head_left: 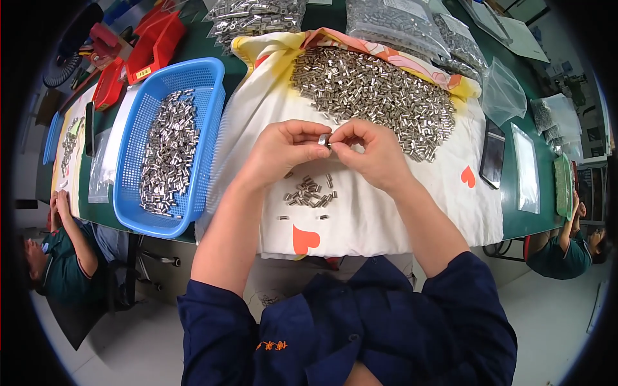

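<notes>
Above the white cloth [399, 212], both hands meet over the middle. My left hand [283, 149] pinches a small shiny metal sleeve [324, 138] between thumb and forefinger. My right hand [373, 153] is closed in a pinch against the right side of that piece; a dark bit shows at its fingertips, too small to name. Just beyond the hands spreads a large pile of short metal sleeves [373, 83]. On the near side of my hands lies a small loose group of sleeves [310, 193], with a few single ones apart from it.
A blue plastic basket [217, 96] on the left holds many metal sleeves. Bagged metal parts [399, 26] line the far side. Red bins [154, 45] stand at the far left. A phone [493, 154] lies on the right. Co-workers sit at left [77, 254] and right [560, 254].
</notes>
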Tool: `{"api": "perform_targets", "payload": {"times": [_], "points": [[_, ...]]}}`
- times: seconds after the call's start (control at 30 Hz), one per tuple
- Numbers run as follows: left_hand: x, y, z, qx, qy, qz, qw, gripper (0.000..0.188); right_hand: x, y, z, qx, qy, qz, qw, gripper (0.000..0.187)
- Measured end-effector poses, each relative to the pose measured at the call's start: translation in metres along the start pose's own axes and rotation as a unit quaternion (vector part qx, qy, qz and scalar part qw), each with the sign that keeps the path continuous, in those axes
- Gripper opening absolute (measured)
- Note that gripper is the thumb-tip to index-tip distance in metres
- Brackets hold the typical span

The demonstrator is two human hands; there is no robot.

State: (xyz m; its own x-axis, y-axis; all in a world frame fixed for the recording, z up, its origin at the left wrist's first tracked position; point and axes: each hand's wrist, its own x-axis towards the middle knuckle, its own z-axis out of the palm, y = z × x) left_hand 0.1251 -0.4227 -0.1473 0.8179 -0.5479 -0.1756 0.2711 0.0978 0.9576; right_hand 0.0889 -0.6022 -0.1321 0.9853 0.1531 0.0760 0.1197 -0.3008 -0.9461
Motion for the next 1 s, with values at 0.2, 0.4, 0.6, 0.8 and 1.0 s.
{"api": "perform_targets", "payload": {"times": [0.2, 0.4, 0.6, 0.8, 1.0], "points": [[0.000, -0.003, 0.000, 0.012, 0.017, 0.008, 1.000, 0.034, -0.002, -0.005, 0.003, -0.079, 0.031, -0.067, 0.994, 0.005], [-0.004, 0.003, 0.001, -0.008, -0.025, -0.010, 1.000, 0.032, 0.000, -0.008, -0.007, -0.055, -0.041, -0.019, 0.997, 0.009], [-0.006, 0.005, 0.004, 0.058, -0.098, -0.049, 0.992, 0.030, 0.012, 0.010, -0.023, -0.156, 0.056, -0.007, 0.986, 0.013], [-0.007, 0.003, 0.003, 0.060, -0.130, -0.054, 0.988, 0.031, 0.020, 0.027, 0.006, -0.408, 0.112, -0.156, 0.893, 0.012], [-0.003, 0.005, 0.000, 0.047, -0.080, -0.039, 0.995, 0.029, 0.016, 0.028, 0.002, -0.398, 0.093, -0.133, 0.903, 0.010]]}}
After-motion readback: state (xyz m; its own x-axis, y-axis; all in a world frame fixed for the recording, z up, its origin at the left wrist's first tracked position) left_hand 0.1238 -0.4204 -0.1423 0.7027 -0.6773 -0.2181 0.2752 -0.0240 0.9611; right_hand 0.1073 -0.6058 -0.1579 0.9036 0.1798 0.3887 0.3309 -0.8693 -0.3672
